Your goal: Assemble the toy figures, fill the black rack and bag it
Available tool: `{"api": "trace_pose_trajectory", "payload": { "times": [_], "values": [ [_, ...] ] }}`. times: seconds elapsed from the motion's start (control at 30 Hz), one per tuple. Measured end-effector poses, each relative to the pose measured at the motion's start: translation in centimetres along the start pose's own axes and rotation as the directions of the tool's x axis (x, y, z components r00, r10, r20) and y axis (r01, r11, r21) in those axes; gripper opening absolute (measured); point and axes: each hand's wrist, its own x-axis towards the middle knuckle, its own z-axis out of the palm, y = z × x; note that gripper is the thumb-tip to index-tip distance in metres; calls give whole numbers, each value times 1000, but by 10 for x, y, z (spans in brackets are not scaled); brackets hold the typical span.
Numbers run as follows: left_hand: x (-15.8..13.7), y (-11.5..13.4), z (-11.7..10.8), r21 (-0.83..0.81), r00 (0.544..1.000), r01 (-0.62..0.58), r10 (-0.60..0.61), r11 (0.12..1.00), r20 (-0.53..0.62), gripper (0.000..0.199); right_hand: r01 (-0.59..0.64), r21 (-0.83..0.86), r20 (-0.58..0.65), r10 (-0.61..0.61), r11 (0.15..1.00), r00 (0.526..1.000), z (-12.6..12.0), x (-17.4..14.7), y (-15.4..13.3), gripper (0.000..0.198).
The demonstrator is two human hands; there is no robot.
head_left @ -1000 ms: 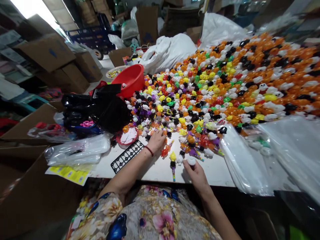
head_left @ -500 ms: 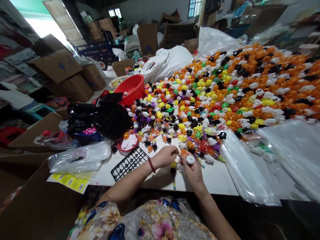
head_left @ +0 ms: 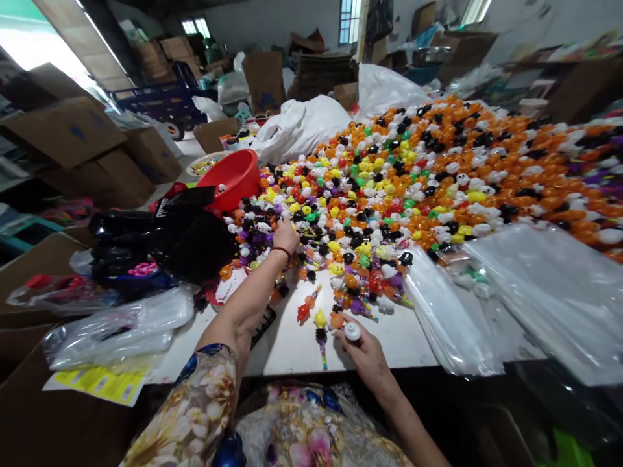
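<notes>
White tabletop [head_left: 287, 353], heaped from middle to far right with colorful figure pieces [head_left: 389, 188]. Far left, red basin [head_left: 238, 172], white bit inside; nearer, red dish [head_left: 212, 296] of white slips [head_left: 231, 284]. Left hand [head_left: 286, 236] at pile's left edge, grasp hidden, cannot tell. Right hand [head_left: 363, 347] closed round white-topped piece [head_left: 352, 332], just right of yellow-headed stick [head_left: 320, 334].

One white-capped piece [head_left: 352, 333] is held, cap facing up, near the front edge of the table [head_left: 285, 347]. One orange figure [head_left: 336, 320] is held just beside it. One yellow-topped figure [head_left: 320, 335], black at its middle, lies with its purple stem toward that edge. One red figure [head_left: 304, 312] lies aslant, farther back. Multicoloured figures [head_left: 384, 175] lie heaped toward the table's far and right sides.
</notes>
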Motion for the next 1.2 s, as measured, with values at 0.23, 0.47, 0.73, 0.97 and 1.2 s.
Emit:
{"api": "trace_pose_trajectory", "payload": {
  "times": [0.23,0.47,0.73,0.97,1.2],
  "values": [
    [-70,-18,-12,-748,938,314,-67,585,341,16,36,0,-86,-36,999,996,-3,1,-18,40],
    [-176,-35,-27,-786,793,554,111,275,598,38,238,-168,-57,-251,956,966,4,-3,-36,23],
    [-207,-34,-31,-785,790,551,124,284,600,42,335,-287,36,-339,898,940,5,-14,-33,22],
    [-213,-40,-25,-768,803,465,156,441,575,41,466,-308,139,-445,830,885,-5,-19,-34,19],
    [-221,-40,-21,-697,777,451,139,557,613,33,389,-265,146,-362,882,921,-3,-16,-33,21]
  ]
}}
